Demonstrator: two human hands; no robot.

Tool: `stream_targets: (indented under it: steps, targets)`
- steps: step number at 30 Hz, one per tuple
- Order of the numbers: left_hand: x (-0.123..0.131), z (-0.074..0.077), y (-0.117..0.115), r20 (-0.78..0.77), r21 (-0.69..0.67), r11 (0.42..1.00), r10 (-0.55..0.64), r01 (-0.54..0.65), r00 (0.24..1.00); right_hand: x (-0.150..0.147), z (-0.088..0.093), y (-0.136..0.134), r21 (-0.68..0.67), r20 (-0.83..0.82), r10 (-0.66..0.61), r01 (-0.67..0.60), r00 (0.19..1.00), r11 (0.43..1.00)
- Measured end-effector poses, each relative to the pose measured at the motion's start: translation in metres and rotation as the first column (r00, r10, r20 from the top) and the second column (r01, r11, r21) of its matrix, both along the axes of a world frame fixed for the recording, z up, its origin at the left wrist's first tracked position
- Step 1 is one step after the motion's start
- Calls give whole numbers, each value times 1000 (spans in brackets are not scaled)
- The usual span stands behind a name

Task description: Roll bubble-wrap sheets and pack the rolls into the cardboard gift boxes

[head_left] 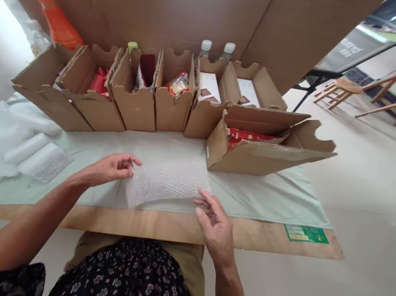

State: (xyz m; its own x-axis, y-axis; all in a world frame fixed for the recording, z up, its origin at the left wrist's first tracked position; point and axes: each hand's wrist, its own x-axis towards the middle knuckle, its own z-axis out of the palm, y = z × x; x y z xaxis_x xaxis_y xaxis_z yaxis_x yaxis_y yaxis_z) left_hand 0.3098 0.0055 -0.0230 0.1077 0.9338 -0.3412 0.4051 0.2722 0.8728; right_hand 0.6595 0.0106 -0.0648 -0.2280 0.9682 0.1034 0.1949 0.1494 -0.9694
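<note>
A clear bubble wrap piece [169,181] lies on the pale green cloth in front of me, its left end slightly raised. My left hand [112,170] is at that left end, thumb and forefinger closed on its edge. At the opposite end, my right hand [215,225] has its fingertips against the edge. Its fingers are bent, with the thumb held apart from them below the wrap. Just beyond the right hand stands a cardboard box [265,160] with a red packet [244,136] inside.
Several open cardboard bins [134,106] line the back, holding packets and white boxes [209,87]. Behind them stand an orange bottle [59,21] and white-capped bottles [205,47]. More bubble wrap [46,162] lies at left. The wooden table edge [153,227] is close to my body.
</note>
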Motion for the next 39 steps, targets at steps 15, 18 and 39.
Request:
stream_targets:
  steps: [15,18,39]
  targets:
    - [79,-59,-36,-782,312,866,1,390,624,-116,-6,45,262,765,190,-566,615,781]
    - [60,-67,-39,-815,210,885,-76,416,574,-112,-23,50,221,814,189,-594,549,773]
    - [50,-67,-62,-791,269,814,-119,516,600,-61,-32,29,279,822,152,-621,548,733]
